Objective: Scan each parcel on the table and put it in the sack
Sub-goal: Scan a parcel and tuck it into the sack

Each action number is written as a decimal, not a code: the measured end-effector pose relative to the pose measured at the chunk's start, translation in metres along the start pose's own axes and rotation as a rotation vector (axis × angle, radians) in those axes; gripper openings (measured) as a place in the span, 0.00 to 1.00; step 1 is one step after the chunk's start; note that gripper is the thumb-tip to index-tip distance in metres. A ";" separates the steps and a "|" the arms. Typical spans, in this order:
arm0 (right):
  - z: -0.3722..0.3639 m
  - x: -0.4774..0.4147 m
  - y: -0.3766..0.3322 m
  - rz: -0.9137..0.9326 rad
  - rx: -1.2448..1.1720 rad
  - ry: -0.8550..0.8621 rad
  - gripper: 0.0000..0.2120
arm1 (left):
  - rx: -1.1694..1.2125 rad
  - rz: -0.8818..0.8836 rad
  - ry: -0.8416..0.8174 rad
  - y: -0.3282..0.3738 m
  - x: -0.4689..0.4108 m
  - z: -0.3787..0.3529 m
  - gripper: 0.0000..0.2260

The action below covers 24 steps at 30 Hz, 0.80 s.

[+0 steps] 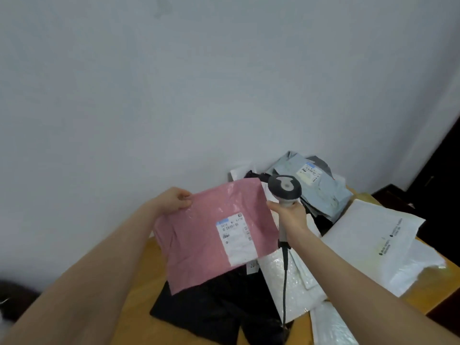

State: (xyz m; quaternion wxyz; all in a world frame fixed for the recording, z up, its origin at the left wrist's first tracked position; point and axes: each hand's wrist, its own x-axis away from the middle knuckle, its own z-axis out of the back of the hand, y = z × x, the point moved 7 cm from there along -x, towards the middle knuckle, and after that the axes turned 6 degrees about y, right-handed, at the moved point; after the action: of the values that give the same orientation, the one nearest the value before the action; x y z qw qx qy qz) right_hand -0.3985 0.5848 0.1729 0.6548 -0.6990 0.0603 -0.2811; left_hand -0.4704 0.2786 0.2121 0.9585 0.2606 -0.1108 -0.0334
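Note:
My left hand (175, 199) pinches the upper left corner of a pink parcel (199, 235) and holds it up above the table, with its white shipping label (235, 239) facing me. My right hand (288, 214) grips the handle of a grey barcode scanner (285, 188) right beside the parcel's upper right corner. The scanner's dark cable (285, 282) hangs down toward me. No sack is in view.
On the wooden table (139, 277) lie a black parcel (219, 305), a white bubble mailer (291, 282), a large white parcel (373, 242) at the right and a grey parcel (321, 190) at the back. A white wall stands behind; dark furniture is at the far right.

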 end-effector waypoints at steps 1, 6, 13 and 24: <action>-0.009 0.009 0.003 0.011 0.009 -0.031 0.12 | 0.021 -0.015 -0.029 -0.004 0.009 0.002 0.07; -0.049 0.052 0.028 0.016 0.052 -0.153 0.13 | 0.169 -0.041 0.002 -0.027 0.047 0.022 0.07; -0.089 0.079 0.033 0.012 0.127 -0.121 0.17 | 0.159 0.128 0.578 -0.088 0.096 0.056 0.17; -0.132 0.118 0.023 -0.065 -0.105 -0.466 0.20 | 0.921 0.658 0.321 -0.176 0.168 -0.054 0.39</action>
State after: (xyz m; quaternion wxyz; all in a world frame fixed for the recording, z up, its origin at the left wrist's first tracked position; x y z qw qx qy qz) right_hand -0.3558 0.4117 0.1865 0.6043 -0.7796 -0.1005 -0.1299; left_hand -0.2961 0.1332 0.1107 0.7113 0.6038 -0.0424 0.3574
